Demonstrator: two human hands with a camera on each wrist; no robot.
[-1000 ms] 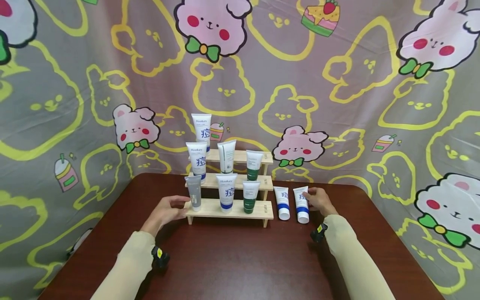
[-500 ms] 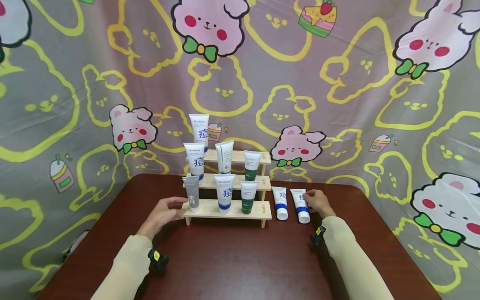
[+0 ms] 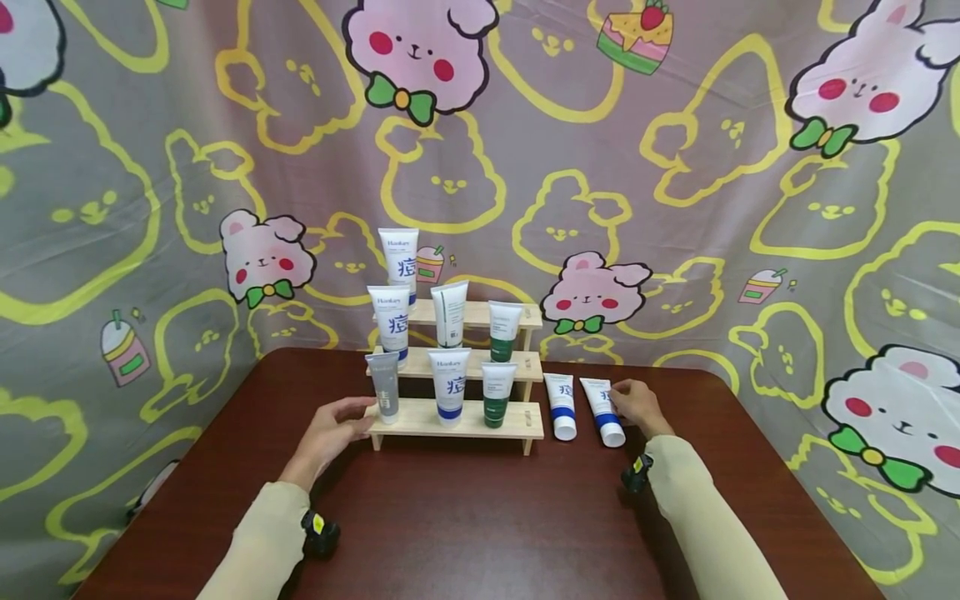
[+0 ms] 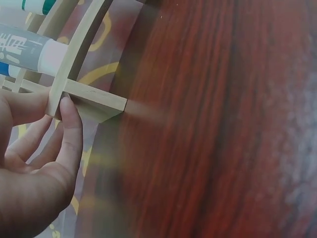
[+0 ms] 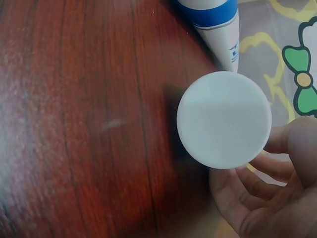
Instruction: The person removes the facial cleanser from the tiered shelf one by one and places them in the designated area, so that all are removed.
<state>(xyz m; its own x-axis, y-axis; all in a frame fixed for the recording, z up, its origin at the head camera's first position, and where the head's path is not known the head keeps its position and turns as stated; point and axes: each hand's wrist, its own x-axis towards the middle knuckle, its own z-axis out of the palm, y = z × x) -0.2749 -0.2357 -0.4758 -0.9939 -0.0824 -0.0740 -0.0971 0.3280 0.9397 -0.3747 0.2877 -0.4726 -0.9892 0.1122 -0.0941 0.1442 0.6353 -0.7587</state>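
My left hand pinches the left end of the bottom step of a three-step wooden display rack; in the left wrist view, thumb and fingers press the step's corner. A small grey tube stands upright just above those fingers. My right hand holds the right side of a white-and-blue squeeze tube lying on the table, its cap toward me. In the right wrist view the round white cap hides much of the grip. A matching tube lies to its left, apart.
On the rack stand white-and-blue tubes, green-and-white tubes and a white tube with a green stripe. The dark brown table extends in front. A patterned cloth hangs behind and at both sides.
The right tube's cap end has swung slightly to the right, so the tube lies more slanted. My left hand stays at the rack's corner. The head view has shifted a little.
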